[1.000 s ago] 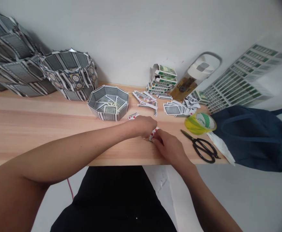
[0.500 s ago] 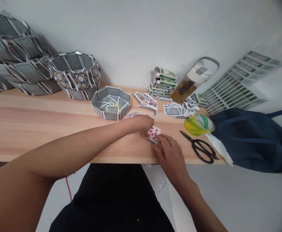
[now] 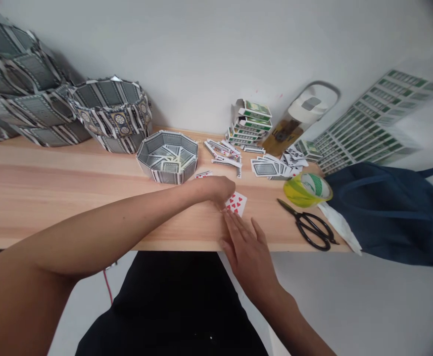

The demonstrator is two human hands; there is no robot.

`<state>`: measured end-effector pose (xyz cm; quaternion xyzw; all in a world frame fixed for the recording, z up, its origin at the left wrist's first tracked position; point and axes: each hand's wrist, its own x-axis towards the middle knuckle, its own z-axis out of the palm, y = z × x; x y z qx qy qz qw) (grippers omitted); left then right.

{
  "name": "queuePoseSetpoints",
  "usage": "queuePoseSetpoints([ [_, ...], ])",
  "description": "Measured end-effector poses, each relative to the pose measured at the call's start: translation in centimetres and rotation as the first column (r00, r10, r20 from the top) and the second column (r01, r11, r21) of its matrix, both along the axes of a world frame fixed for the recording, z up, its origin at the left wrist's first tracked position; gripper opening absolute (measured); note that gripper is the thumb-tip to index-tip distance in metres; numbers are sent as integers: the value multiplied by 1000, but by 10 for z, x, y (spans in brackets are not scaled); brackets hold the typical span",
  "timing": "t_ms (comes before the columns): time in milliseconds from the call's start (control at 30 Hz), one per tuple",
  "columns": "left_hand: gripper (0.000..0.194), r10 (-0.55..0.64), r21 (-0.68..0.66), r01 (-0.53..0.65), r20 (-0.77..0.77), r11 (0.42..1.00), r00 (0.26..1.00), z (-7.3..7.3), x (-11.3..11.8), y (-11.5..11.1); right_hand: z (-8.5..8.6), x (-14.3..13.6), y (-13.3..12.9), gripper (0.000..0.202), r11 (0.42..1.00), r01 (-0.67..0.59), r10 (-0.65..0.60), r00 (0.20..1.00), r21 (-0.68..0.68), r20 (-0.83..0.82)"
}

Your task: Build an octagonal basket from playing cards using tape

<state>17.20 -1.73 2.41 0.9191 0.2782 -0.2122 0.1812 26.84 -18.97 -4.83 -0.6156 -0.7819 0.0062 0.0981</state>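
Note:
A playing card (image 3: 239,203) with red hearts lies face up near the table's front edge. Over its left part, my left hand (image 3: 220,190) bends down with curled fingers and grips it; most of those fingertips are hidden behind the hand. My right hand (image 3: 249,254) comes in from the front, its fingers stretched out and the thumb apart. Its fingertips touch the card's near edge beside my left fingers. Just behind my left wrist, another card (image 3: 203,174) partly shows. An octagonal basket (image 3: 166,175) built of cards stands behind my left forearm, with folded cards inside.
Taller card baskets (image 3: 120,118) stand at the back left. Card boxes (image 3: 251,123), loose cards (image 3: 268,168) and a bottle (image 3: 288,123) line the wall. Black scissors (image 3: 309,225), a yellow tape roll (image 3: 305,190) and a dark blue bag (image 3: 387,212) are on the right.
My right hand has moved left along the card's near edge, and its fingers have straightened toward my left fingertips. My left hand stays at the card.

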Motion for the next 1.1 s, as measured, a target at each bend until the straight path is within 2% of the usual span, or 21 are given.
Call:
queuePoseSetpoints([
  [233,7,4,-24,-4,10,1000,1000,7,0,-1,0,1,0,53,1000,-3,3,1000,5,13],
  [600,5,-9,-23,10,15,1000,1000,4,-3,-1,-1,14,-8,51,1000,-24,26,997,-17,73],
  [833,1,-18,-19,19,24,1000,1000,5,-5,-3,-1,18,-13,51,1000,14,-13,997,-10,72],
  [1100,14,-38,-34,38,23,999,999,-4,-8,4,-5,29,-19,52,999,44,-46,996,31,76],
])
